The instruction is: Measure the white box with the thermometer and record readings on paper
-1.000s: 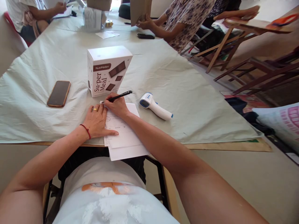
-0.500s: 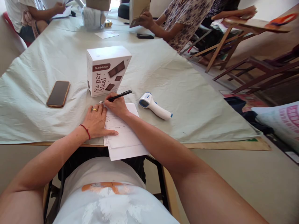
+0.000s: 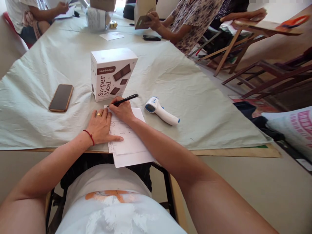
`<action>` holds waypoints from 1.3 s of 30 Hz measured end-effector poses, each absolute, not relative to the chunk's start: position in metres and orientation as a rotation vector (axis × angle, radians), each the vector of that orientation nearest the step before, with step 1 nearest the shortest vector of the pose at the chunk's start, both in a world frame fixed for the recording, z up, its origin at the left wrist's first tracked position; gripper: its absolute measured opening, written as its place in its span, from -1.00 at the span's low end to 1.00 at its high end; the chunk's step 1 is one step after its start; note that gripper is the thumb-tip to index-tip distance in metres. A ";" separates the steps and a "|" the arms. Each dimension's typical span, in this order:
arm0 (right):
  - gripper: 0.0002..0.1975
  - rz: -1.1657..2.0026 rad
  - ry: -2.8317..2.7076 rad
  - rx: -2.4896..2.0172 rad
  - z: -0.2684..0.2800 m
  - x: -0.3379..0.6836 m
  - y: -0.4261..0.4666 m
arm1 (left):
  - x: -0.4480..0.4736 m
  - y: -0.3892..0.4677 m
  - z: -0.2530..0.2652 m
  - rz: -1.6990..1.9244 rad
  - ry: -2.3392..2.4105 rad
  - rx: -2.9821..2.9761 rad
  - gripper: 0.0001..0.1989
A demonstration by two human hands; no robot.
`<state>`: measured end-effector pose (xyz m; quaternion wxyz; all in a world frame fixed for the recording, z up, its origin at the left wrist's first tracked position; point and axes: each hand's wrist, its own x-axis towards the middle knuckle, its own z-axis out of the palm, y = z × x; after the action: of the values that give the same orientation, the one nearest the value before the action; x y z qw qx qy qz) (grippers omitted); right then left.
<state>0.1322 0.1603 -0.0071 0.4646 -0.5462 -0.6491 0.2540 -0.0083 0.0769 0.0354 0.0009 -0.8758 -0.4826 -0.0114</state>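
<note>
My right hand (image 3: pixel 122 110) is closed around a black pen (image 3: pixel 129 98), its tip down at the upper left corner of some paper sheets (image 3: pixel 131 138). Printed lines and a round stamp show on the top sheet. My left hand (image 3: pixel 101 128) lies flat across the left side of the sheets, thumb stretched out over them, with a gold ring and a red string bracelet. Just beyond both hands stands a white and brown Su-per Meal box (image 3: pixel 113 76). A white and blue infrared thermometer (image 3: pixel 162 111) rests to the right of my right hand.
A phone (image 3: pixel 61 97) lies on the cloth-covered table (image 3: pixel 207 107), left of the box. Farther back are a clear bin (image 3: pixel 98 19), a tape measure (image 3: pixel 113 24) and a dark case (image 3: pixel 151 38). Other people sit around the far end; one holds a cardboard piece (image 3: pixel 143 14).
The pen's upper end has shifted very slightly to the right. Across the table, a person's cardboard piece has tilted a little. My left hand stays in place.
</note>
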 end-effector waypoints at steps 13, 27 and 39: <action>-0.96 0.632 -1.600 -1.353 -0.006 0.132 0.159 | -0.008 0.077 0.034 -0.068 -1.501 -2.749 0.13; -0.96 0.603 -1.575 -1.354 -0.004 0.131 0.158 | -0.009 0.078 0.031 -0.119 -1.490 -2.756 0.16; -0.96 0.619 -1.582 -1.356 -0.003 0.131 0.158 | -0.009 0.078 0.031 -0.147 -1.500 -2.769 0.13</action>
<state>0.1311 0.1576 -0.0034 0.4654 -0.5522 -0.6441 0.2523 -0.0092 0.0777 0.0306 -0.0056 -0.8783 -0.4758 -0.0466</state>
